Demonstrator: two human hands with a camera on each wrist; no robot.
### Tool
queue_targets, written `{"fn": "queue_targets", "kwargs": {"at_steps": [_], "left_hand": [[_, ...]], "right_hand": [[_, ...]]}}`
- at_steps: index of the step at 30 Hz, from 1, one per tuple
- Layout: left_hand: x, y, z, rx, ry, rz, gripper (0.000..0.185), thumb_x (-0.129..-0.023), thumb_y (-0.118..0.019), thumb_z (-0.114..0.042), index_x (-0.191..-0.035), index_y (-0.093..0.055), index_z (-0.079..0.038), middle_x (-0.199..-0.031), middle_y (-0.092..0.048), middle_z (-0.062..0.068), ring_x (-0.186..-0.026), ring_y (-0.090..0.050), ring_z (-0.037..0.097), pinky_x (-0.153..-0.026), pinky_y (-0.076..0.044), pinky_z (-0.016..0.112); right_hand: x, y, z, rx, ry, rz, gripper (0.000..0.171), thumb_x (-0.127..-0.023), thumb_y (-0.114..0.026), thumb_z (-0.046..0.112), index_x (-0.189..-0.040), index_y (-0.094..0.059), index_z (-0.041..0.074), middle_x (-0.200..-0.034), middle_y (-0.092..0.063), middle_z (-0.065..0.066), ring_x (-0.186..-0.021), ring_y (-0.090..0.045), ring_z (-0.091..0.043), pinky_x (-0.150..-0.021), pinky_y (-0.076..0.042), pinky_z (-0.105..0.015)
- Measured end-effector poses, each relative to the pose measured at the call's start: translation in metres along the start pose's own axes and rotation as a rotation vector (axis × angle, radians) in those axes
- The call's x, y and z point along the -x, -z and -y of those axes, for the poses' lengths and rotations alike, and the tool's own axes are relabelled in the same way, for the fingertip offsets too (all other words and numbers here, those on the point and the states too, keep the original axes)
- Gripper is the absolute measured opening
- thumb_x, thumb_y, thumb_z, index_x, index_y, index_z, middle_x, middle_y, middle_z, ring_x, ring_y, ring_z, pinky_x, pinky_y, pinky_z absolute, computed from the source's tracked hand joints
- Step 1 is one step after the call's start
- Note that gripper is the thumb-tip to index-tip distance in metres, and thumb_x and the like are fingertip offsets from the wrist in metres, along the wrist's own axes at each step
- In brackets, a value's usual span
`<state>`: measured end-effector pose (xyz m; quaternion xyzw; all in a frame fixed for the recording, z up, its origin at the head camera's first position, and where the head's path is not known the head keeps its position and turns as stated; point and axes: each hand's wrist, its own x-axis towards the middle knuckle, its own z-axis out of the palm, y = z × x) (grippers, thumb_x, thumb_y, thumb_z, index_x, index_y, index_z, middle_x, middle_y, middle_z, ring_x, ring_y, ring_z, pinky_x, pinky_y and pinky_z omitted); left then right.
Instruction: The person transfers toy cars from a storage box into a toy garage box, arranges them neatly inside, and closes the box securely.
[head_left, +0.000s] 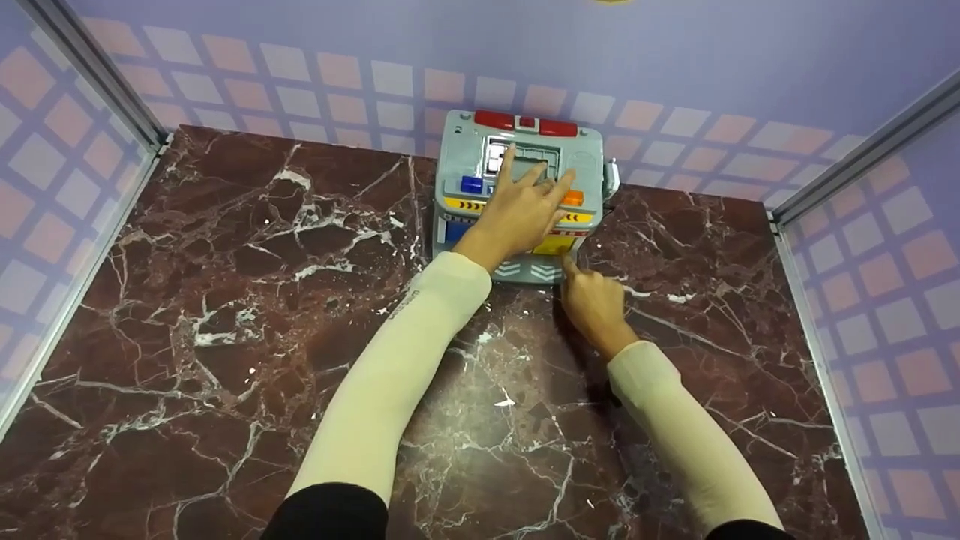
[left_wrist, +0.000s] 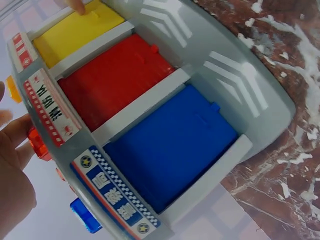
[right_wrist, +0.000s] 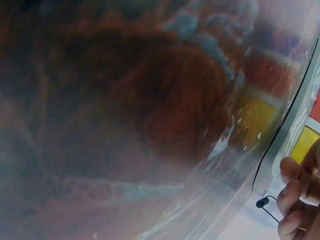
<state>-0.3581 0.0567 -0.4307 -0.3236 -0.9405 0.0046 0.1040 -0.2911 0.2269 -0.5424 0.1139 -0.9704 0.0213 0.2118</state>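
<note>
A grey toy machine (head_left: 586,154) stands at the back of the marble table (head_left: 262,315). It has red lights (head_left: 495,118) along its back edge, a blue button (head_left: 471,184) and an orange button (head_left: 573,198). My left hand (head_left: 536,176) lies on its top with straight, spread fingers touching the middle panel. My right hand (head_left: 592,300) is at the toy's front with its index fingertip on the yellow door (head_left: 553,245). The left wrist view shows yellow (left_wrist: 75,31), red (left_wrist: 115,77) and blue (left_wrist: 170,145) doors side by side, with the right fingertip (left_wrist: 77,5) on the yellow one. The right wrist view is mostly blurred.
Pale purple walls with a pink and white check pattern (head_left: 337,82) enclose the table at the back and both sides. Metal frame rails (head_left: 90,67) run along the corners. Bare marble stretches to the left and in front of the toy.
</note>
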Motion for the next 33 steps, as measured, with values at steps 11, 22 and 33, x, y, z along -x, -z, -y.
{"fn": "queue_targets", "kwargs": {"at_steps": [11,22,33], "left_hand": [[0.007,0.002,0.000,0.027,-0.013,-0.019,0.072,-0.093,-0.054,-0.023,-0.150,-0.010,-0.022,-0.134,-0.052,-0.006,-0.135,-0.033,0.022,-0.109,0.011,0.060],[0.009,0.007,-0.010,-0.029,-0.054,0.063,0.073,-0.091,-0.056,-0.030,-0.150,-0.014,-0.018,-0.134,-0.053,-0.004,-0.133,-0.036,0.023,-0.110,0.009,0.060],[0.005,-0.002,-0.006,-0.032,-0.004,0.103,0.054,-0.097,-0.043,-0.029,-0.147,-0.027,-0.017,-0.134,-0.054,-0.004,-0.132,-0.037,0.024,-0.112,0.002,0.058]], "right_hand": [[0.002,-0.001,0.011,-0.023,-0.007,-0.015,0.024,-0.083,-0.052,0.013,-0.103,-0.064,0.006,-0.060,-0.062,-0.016,-0.046,-0.056,-0.040,-0.037,-0.041,-0.053],[0.010,-0.001,0.018,-0.032,-0.026,0.012,0.021,-0.082,-0.053,0.013,-0.097,-0.061,0.001,-0.054,-0.058,-0.018,-0.044,-0.054,-0.040,-0.038,-0.041,-0.053],[0.009,-0.002,0.018,-0.065,-0.052,0.145,0.026,-0.082,-0.055,0.015,-0.105,-0.057,0.002,-0.063,-0.062,-0.020,-0.051,-0.058,-0.041,-0.043,-0.045,-0.054]]}}
